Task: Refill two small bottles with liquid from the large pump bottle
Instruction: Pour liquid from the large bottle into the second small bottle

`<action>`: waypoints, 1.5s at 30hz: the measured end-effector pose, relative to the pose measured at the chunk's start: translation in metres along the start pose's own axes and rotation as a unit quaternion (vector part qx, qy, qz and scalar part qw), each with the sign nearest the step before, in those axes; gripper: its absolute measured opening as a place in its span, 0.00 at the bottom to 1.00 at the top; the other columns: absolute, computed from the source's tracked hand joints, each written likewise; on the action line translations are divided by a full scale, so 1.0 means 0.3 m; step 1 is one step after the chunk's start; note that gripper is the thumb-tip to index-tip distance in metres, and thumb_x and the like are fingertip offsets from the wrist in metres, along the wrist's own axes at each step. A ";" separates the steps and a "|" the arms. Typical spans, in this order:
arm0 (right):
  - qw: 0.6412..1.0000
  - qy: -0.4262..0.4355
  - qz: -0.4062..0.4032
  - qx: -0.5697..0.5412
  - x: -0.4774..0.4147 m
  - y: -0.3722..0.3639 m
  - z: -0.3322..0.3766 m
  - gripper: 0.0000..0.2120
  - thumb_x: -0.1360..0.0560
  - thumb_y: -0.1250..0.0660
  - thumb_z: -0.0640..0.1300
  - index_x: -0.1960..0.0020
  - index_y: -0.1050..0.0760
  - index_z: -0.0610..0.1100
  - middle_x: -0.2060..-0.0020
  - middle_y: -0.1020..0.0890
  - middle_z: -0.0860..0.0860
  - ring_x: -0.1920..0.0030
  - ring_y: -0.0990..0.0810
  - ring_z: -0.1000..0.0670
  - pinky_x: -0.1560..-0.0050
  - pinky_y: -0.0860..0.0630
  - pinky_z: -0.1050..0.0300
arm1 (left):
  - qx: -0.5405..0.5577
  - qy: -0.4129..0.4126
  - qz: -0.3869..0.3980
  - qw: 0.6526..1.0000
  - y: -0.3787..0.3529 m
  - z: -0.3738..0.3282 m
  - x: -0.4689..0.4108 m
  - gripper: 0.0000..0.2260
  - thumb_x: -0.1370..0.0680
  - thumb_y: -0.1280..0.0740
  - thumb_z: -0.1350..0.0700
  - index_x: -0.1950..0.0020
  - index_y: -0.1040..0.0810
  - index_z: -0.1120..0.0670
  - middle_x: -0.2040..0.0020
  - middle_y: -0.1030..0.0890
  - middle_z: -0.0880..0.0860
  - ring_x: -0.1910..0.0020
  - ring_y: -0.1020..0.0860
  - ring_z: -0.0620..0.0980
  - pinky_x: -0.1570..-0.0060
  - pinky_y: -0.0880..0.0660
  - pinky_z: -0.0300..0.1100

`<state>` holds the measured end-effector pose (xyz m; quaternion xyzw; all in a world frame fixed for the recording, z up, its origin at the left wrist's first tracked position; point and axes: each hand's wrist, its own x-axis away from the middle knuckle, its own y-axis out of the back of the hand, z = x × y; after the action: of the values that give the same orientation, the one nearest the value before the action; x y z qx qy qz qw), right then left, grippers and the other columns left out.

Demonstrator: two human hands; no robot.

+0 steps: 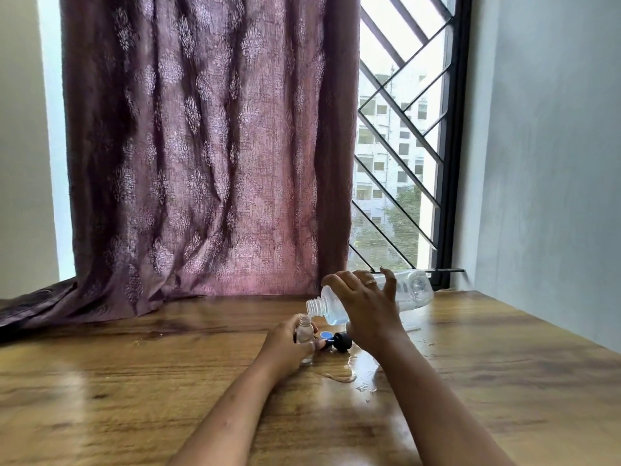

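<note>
My right hand (366,307) grips the large clear bottle (413,292), which is tipped on its side with its open threaded neck (316,307) pointing left and down. A little pale blue liquid lies near the neck. The pump head is off it. My left hand (289,344) holds a small clear bottle (305,332) upright on the wooden table (134,381), its open mouth right below the large bottle's neck. A black cap (342,341) and a blue cap (325,335) lie just right of the small bottle. I cannot make out a second small bottle.
A puddle of spilled liquid (339,375) with droplets spreads on the table in front of the caps. A maroon curtain (201,163) hangs behind and drapes onto the table's far left. A barred window (403,146) and a wall stand at the right.
</note>
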<state>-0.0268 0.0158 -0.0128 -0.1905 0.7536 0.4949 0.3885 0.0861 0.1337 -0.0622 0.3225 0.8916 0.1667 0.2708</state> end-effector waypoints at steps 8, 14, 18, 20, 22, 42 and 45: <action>1.000 -0.002 0.012 0.000 0.001 0.009 0.005 0.41 0.51 0.27 0.34 0.44 0.36 0.58 0.46 0.22 0.58 0.44 0.22 0.48 0.41 0.49 0.44 | -0.001 -0.002 -0.006 1.000 -0.001 -0.008 0.009 0.11 0.30 0.26 0.54 0.51 0.23 0.53 0.57 0.18 0.48 0.58 0.23 0.46 0.51 0.26 0.43; 1.000 0.007 0.028 -0.012 0.000 0.023 0.010 0.39 0.46 0.28 0.34 0.41 0.35 0.57 0.42 0.24 0.58 0.39 0.26 0.48 0.39 0.52 0.43 | 0.005 0.002 -0.002 1.000 -0.001 -0.010 0.007 0.09 0.30 0.26 0.55 0.52 0.23 0.51 0.57 0.19 0.49 0.59 0.24 0.46 0.55 0.28 0.40; 1.000 -0.001 0.002 -0.008 0.001 0.008 0.008 0.43 0.55 0.25 0.35 0.45 0.35 0.57 0.49 0.21 0.59 0.47 0.21 0.49 0.41 0.47 0.45 | 0.011 0.002 -0.001 1.000 -0.001 -0.013 0.010 0.09 0.30 0.26 0.55 0.53 0.23 0.49 0.57 0.18 0.48 0.58 0.23 0.46 0.53 0.27 0.40; 1.000 -0.002 -0.008 -0.009 0.001 0.003 0.007 0.43 0.56 0.25 0.35 0.45 0.35 0.58 0.50 0.21 0.59 0.48 0.20 0.49 0.42 0.46 0.46 | 0.012 -0.001 -0.003 1.000 0.000 -0.016 0.012 0.09 0.30 0.26 0.55 0.53 0.23 0.49 0.57 0.18 0.48 0.58 0.23 0.46 0.54 0.27 0.40; 1.000 0.001 -0.002 -0.011 0.000 0.004 0.008 0.43 0.55 0.25 0.35 0.45 0.35 0.58 0.49 0.21 0.59 0.47 0.21 0.49 0.42 0.47 0.45 | 0.011 -0.003 -0.002 1.000 0.001 -0.018 0.014 0.09 0.30 0.26 0.55 0.55 0.24 0.49 0.58 0.19 0.47 0.58 0.23 0.45 0.54 0.27 0.40; 1.000 -0.001 0.012 -0.012 0.003 0.007 0.009 0.43 0.53 0.25 0.35 0.44 0.35 0.57 0.47 0.22 0.59 0.45 0.22 0.48 0.41 0.48 0.44 | 0.001 0.002 -0.004 1.000 0.005 -0.036 0.028 0.10 0.29 0.27 0.55 0.50 0.23 0.53 0.55 0.19 0.48 0.56 0.23 0.45 0.56 0.29 0.37; 1.000 -0.004 0.029 -0.010 0.003 0.010 0.010 0.42 0.51 0.26 0.34 0.43 0.36 0.58 0.45 0.23 0.59 0.42 0.23 0.48 0.40 0.49 0.43 | 0.002 0.003 -0.003 1.000 0.005 -0.037 0.029 0.11 0.29 0.27 0.55 0.49 0.23 0.53 0.55 0.19 0.48 0.56 0.23 0.45 0.57 0.29 0.36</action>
<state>-0.0281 0.0199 -0.0125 -0.1708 0.7522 0.5140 0.3752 0.0746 0.1392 -0.0558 0.3197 0.8938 0.1649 0.2677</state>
